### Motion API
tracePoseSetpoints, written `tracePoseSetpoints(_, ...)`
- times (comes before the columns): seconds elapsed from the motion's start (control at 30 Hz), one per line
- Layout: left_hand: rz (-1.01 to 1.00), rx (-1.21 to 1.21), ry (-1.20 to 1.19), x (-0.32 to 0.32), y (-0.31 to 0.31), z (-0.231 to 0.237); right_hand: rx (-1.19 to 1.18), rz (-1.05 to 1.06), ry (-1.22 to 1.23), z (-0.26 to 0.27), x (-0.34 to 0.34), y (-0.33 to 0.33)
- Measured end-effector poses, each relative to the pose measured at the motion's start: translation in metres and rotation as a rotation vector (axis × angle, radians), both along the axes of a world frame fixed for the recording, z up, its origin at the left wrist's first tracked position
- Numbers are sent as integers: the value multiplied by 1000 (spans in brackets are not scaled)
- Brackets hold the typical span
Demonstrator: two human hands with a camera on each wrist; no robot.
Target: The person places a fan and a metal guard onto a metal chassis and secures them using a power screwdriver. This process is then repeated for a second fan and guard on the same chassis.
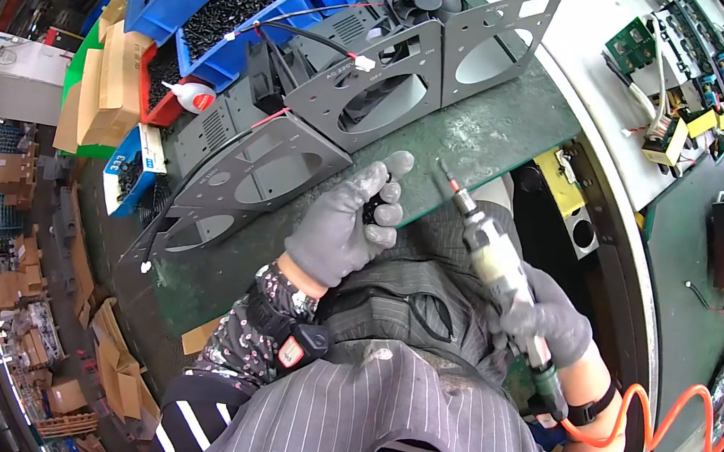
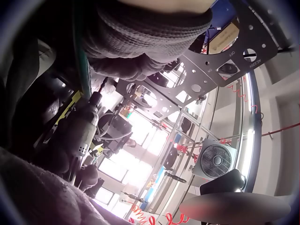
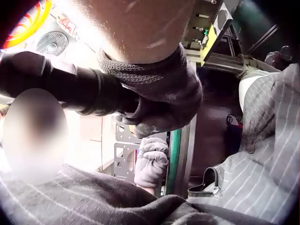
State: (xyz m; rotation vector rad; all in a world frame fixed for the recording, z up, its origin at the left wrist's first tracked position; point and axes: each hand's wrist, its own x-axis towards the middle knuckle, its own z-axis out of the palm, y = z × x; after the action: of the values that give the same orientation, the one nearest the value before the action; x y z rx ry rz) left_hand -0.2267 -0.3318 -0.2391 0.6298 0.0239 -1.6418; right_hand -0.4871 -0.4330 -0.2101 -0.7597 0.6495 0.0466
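Observation:
In the head view my gloved left hand point(image 1: 338, 227) is raised by the bench edge, fingers curled over small black parts point(image 1: 372, 209) in its palm; their exact kind cannot be told. My gloved right hand point(image 1: 552, 320) grips a pneumatic screwdriver point(image 1: 499, 263), its bit pointing up and left toward the left hand. An orange coiled air hose point(image 1: 652, 437) trails from the tool's rear end. Just beyond the left hand stand grey sheet-metal panels point(image 1: 374, 99) with big round cutouts. In the right wrist view, the dark tool body point(image 3: 89, 89) crosses in front of the palm.
Blue bins point(image 1: 224, 21) of small black parts stand at the back left, near a white-and-red squeeze bottle point(image 1: 192, 96). A black fan point(image 1: 423, 2) sits behind the panels on the green bench top point(image 1: 501, 139). Circuit boards point(image 1: 635, 52) lie on the white surface at right.

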Motion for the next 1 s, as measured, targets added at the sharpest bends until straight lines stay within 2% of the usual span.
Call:
tracePoseSetpoints(0.13,-13,-31,81,0,-3,-5,-104,140,-87,15,2,5)
tracePoseSetpoints(0.3,-15,0,-13,-10,-7,4,-85,137,-111,11,4,9)
tracePoseSetpoints(0.53,39,33,-69,-15,-7,7,-221,170,-127,7,3,13)
tracePoseSetpoints(0.6,-5,86,-344,-16,-7,11,-242,168,-102,10,3,13)
tracePoseSetpoints(0.63,-7,86,-337,-16,-7,12,-284,192,-82,10,2,12)
tracePoseSetpoints(0.7,-28,94,-582,-17,-10,15,-321,220,-49,8,2,13)
tracePoseSetpoints(0.77,-10,102,-568,-22,-14,22,-400,175,-124,1,3,14)
tracePoseSetpoints(0.8,54,106,-443,-27,-17,30,-290,111,-91,4,6,15)
tracePoseSetpoints(0.83,116,109,-311,-31,-21,31,-292,114,-64,4,7,15)
tracePoseSetpoints(0.87,78,93,-369,-26,-18,22,-228,-5,-152,1,7,14)
tracePoseSetpoints(0.9,-89,-67,-381,-11,-11,6,-167,-126,-236,1,8,13)
tracePoseSetpoints(0.97,-228,-261,-1111,-24,-5,32,-224,-434,-348,9,16,11)
tracePoseSetpoints(1.0,-252,-229,-1304,-39,-10,37,-221,-527,-389,11,15,8)
